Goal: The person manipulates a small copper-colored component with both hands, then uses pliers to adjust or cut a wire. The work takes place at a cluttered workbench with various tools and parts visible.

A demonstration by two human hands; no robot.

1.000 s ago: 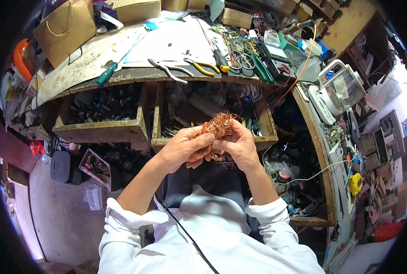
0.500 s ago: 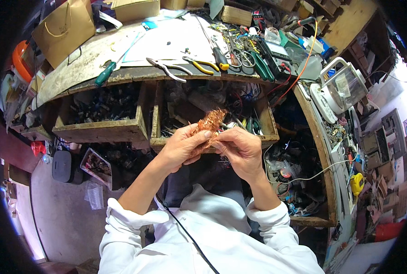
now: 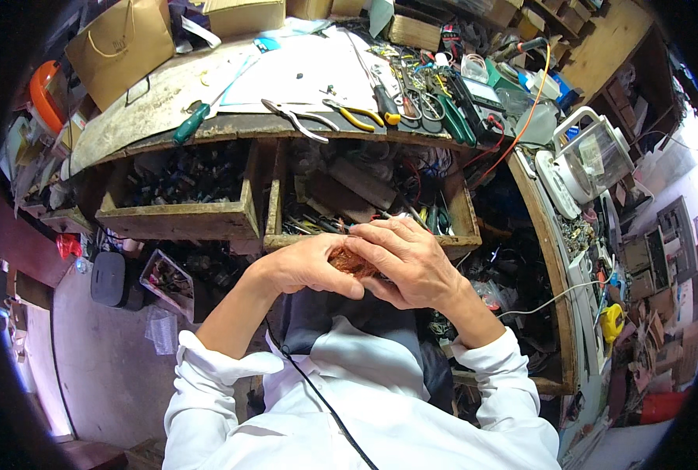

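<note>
A tangled bundle of copper wire (image 3: 352,264) is cupped between my two hands, above my lap and in front of the open middle drawer (image 3: 372,244). My left hand (image 3: 308,265) wraps it from the left, thumb stretched along the near side. From the right, my right hand (image 3: 405,260) curls over it, fingers across the top. Most of the bundle is hidden by the fingers; only a reddish-brown patch shows in the gap between the hands.
Cutting pliers (image 3: 302,120), yellow-handled pliers (image 3: 354,115) and a green-handled screwdriver (image 3: 192,124) lie along the bench edge. Left of the middle drawer, another open drawer (image 3: 178,222) holds many small dark parts. A clear-sided appliance (image 3: 593,160) stands at the right.
The wire bundle stood up out of my left hand while my right fingers pinched at its lower end. Now both hands close around it, and my right hand has moved over its top.
</note>
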